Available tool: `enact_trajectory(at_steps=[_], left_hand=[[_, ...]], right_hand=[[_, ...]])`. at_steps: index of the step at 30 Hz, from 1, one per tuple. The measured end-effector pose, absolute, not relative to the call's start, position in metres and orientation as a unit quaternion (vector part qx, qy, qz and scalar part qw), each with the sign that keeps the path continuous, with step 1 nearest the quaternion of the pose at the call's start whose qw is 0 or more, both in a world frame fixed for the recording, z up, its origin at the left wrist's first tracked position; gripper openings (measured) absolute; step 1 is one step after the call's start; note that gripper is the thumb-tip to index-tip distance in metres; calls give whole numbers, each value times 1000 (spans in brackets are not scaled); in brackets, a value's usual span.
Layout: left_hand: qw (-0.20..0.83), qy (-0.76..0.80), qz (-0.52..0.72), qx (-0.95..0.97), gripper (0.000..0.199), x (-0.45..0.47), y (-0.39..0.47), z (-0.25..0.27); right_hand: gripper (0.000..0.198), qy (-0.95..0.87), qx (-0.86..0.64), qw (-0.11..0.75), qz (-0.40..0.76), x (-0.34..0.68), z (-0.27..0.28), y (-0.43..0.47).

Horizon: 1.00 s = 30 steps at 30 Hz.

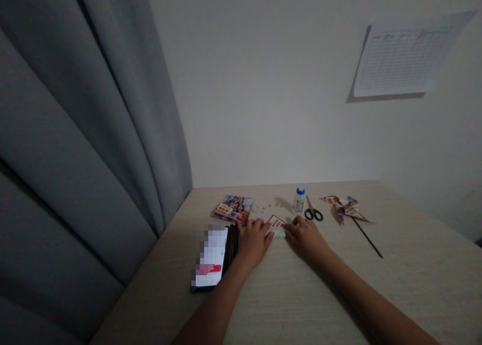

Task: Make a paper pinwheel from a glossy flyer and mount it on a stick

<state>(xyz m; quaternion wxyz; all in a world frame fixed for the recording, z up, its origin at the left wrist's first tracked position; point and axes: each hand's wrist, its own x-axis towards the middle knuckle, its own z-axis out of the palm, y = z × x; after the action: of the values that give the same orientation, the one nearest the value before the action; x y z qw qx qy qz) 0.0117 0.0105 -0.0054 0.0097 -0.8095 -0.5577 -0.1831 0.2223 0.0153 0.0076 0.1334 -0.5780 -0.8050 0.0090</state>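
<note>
"Lower left of centre?"
"A rectangular black-cased phone (211, 257), then the left hand (254, 240), fingers slightly apart on a white-and-red paper piece (277, 224) at lower centre."
"Rightward?"
"The right hand (303, 234), fingers curled at the paper's right edge; whether pinching, I can't tell."

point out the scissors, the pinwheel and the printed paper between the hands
Scissors (312, 209): head view, near the pivot, above the handles
Pinwheel (345, 209): head view, middle of its sails
Printed paper (276, 225): head view, middle of its visible face
</note>
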Motion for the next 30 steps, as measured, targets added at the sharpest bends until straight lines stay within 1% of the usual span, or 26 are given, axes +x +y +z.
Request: enact_trajectory(at_steps=[8,13,19,23,30], left_hand=[[13,-562,-178,-807,37,14,10,-1],[9,-569,-174,-804,34,16,13,0],[35,-563,-165,-809,29,21,13,5],[43,-563,-152,-811,32,24,15,10],[-4,-522,-158,-838,37,25,23,5]], right_hand=[[36,-807,-575,131,5,222,6,15],[36,-806,-578,125,1,222,6,15],[36,-805,-581,120,5,223,4,17],[36,-805,-581,121,8,223,3,18],[37,-807,-579,113,9,223,5,18]])
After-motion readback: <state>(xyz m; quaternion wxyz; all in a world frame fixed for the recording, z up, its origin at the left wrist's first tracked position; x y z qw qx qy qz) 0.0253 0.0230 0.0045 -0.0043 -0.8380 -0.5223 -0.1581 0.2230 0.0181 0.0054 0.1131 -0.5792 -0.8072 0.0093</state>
